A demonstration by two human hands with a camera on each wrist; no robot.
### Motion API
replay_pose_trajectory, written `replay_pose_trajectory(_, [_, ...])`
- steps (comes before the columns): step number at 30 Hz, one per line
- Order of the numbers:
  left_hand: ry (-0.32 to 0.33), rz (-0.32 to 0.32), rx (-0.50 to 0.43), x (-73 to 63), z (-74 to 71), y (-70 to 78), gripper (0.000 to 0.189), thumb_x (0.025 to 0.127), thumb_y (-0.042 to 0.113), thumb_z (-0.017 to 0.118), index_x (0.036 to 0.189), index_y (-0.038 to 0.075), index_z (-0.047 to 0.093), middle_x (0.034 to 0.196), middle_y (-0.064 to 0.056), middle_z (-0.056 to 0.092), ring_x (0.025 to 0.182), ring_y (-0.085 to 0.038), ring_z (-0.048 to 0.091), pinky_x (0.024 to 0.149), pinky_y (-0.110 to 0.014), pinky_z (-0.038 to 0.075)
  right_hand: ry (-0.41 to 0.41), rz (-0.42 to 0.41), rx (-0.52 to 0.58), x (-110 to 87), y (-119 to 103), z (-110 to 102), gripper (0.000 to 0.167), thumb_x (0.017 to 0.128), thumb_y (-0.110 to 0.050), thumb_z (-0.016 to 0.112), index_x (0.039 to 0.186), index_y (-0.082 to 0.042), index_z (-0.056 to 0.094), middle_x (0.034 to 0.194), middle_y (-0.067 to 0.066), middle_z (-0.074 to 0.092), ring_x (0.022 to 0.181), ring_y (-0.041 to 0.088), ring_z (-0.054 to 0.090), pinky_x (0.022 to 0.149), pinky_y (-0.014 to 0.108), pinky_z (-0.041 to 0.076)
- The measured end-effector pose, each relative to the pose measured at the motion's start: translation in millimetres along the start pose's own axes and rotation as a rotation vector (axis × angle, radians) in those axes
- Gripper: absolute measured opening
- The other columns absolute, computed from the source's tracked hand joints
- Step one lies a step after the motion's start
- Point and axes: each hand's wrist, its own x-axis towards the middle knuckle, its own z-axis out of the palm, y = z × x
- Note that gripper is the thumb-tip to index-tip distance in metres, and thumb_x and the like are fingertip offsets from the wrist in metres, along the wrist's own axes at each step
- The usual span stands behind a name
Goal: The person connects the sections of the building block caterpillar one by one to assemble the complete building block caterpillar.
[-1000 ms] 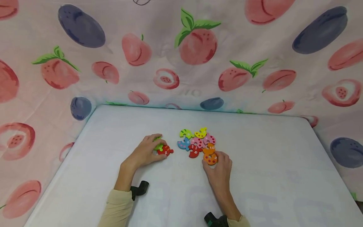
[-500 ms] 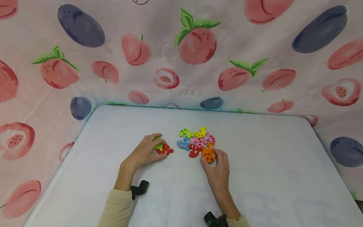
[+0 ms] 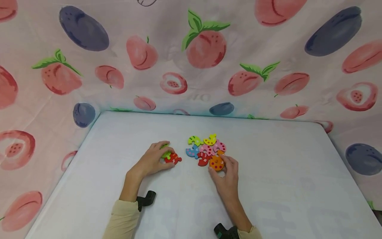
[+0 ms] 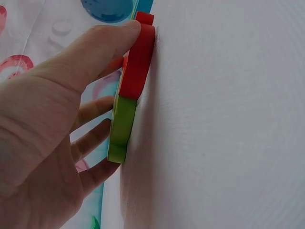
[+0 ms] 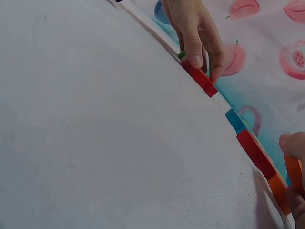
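Observation:
My left hand [image 3: 150, 159] rests round two joined puzzle pieces: a red piece marked 2 [image 3: 172, 159] and a green piece [image 4: 123, 126] partly hidden under the fingers. Its thumb lies on the red one's near edge, the fingers along the far side. At the cluster's lower right, my right hand [image 3: 227, 181] pinches an orange puzzle piece with red dots [image 3: 216, 164] between thumb and fingers. In the right wrist view this orange piece [image 5: 293, 169] is tilted and raised above another orange piece [image 5: 279, 192], which is mostly covered in the head view.
Against the orange pieces lies a cluster of puzzle pieces: red marked 8 [image 3: 203, 160], blue [image 3: 192, 152], two pink ones [image 3: 219, 146], yellow [image 3: 210, 141] and yellow-green [image 3: 194, 140]. A white-covered table [image 3: 283, 166] carries everything. Fruit-print cloth [image 3: 209, 83] rises behind it.
My right hand has shifted slightly left with the dotted orange piece, which now covers more of the other orange piece. The left hand and its two pieces have stayed put.

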Motion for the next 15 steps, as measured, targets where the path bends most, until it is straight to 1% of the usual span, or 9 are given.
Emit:
replay_pose_trajectory(5, [-0.001, 0.000, -0.011, -0.2, 0.8, -0.5, 0.038, 0.083, 0.041, 0.074, 0.116, 0.029, 0.062, 0.151, -0.006, 0.041, 0.138, -0.032, 0.034, 0.103, -0.056, 0.045, -0.010, -0.053, -0.013, -1.1, -0.1, 0.0, 0.058, 0.081, -0.018, 0.078, 0.134, -0.011, 0.054, 0.135, 0.009, 0.045, 0.128, 0.022, 0.049, 0.102, 0.041, 0.049])
replay_pose_trajectory(9, [-0.001, -0.004, -0.014, -0.9, 0.7, 0.1, 0.037, 0.083, 0.041, 0.074, 0.116, 0.030, 0.062, 0.151, -0.005, 0.041, 0.138, -0.032, 0.034, 0.104, -0.056, 0.045, -0.011, -0.083, -0.021, -2.2, -0.3, 0.0, 0.059, 0.082, -0.019, 0.078, 0.134, -0.011, 0.052, 0.136, 0.007, 0.047, 0.125, 0.018, 0.051, 0.099, 0.039, 0.052])
replay_pose_trajectory(14, [0.001, -0.003, -0.012, -1.0, 0.2, 0.4, 0.038, 0.083, 0.041, 0.074, 0.116, 0.030, 0.062, 0.151, -0.005, 0.041, 0.138, -0.032, 0.034, 0.103, -0.055, 0.045, -0.035, -0.081, -0.003, -2.0, -0.7, 0.3, 0.061, 0.081, -0.017, 0.078, 0.134, -0.012, 0.050, 0.137, 0.005, 0.048, 0.116, 0.015, 0.055, 0.093, 0.023, 0.053])
replay_pose_trajectory(15, [0.001, -0.003, -0.011, -0.9, 0.1, 0.4, 0.038, 0.083, 0.041, 0.074, 0.116, 0.030, 0.062, 0.151, -0.005, 0.041, 0.138, -0.032, 0.034, 0.103, -0.055, 0.045, -0.042, -0.080, 0.002, -1.9, -0.9, 0.5, 0.061, 0.081, -0.017, 0.079, 0.134, -0.012, 0.049, 0.136, 0.005, 0.048, 0.115, 0.014, 0.055, 0.093, 0.021, 0.053])
